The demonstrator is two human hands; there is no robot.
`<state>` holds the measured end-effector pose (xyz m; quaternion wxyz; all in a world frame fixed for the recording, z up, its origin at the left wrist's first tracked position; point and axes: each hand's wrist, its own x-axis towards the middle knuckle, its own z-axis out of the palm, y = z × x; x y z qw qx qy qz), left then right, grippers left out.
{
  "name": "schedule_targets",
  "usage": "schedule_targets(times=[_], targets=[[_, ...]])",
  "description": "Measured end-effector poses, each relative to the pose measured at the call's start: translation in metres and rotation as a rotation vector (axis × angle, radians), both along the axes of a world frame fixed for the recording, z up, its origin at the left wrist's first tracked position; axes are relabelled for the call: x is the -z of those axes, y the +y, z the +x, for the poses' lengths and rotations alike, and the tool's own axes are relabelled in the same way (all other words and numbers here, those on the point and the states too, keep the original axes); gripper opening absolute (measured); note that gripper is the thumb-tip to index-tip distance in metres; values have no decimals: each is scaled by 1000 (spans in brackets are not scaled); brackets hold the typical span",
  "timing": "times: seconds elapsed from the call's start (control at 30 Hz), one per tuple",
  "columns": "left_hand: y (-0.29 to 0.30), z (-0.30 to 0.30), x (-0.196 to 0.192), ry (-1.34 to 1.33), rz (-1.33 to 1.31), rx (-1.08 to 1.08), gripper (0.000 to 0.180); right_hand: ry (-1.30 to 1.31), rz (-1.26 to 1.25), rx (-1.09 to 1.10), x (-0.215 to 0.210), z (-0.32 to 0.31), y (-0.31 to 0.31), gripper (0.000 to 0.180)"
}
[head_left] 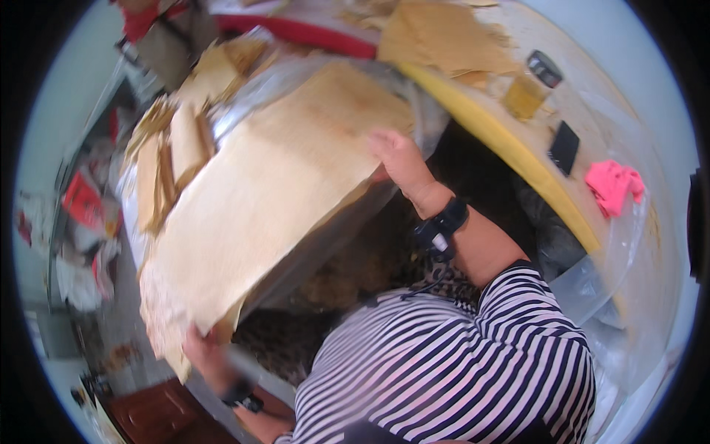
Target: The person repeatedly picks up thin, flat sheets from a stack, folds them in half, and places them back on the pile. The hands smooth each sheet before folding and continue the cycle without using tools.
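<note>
From my remote seat I see, lower left, the left hand (209,359) closed on the near corner of a large tan sheet (274,185) spanning the centre-left. At centre, the right hand (403,163) pinches its right edge. Beyond: folded tan pieces (190,148), upper left; a dark-lidded jar (531,89), upper right.

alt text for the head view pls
A person's left hand and right hand hold a large tan sheet by its edges. To the right, a lidded jar, dark phone and pink cloth sit on a yellow-edged table.
</note>
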<state>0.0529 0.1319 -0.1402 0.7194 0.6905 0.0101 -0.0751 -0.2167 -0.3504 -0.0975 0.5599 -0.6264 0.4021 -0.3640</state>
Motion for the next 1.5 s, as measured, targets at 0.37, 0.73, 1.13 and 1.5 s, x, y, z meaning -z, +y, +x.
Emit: schedule_targets(times=[0.37,0.73,1.13,1.5], targets=[[-12,-11,-6,140,-26,-138,21,937,-707,486,-65,-11,-246,78],[-21,-22,-15,159,10,-152,21,983,-488,382,-85,31,-299,52],[0,-6,15,54,-31,-90,31,915,-1272,555,-130,30,-247,31],[2,4,31,43,-100,-138,28,-53,-1515,-474,-54,67,47,26]])
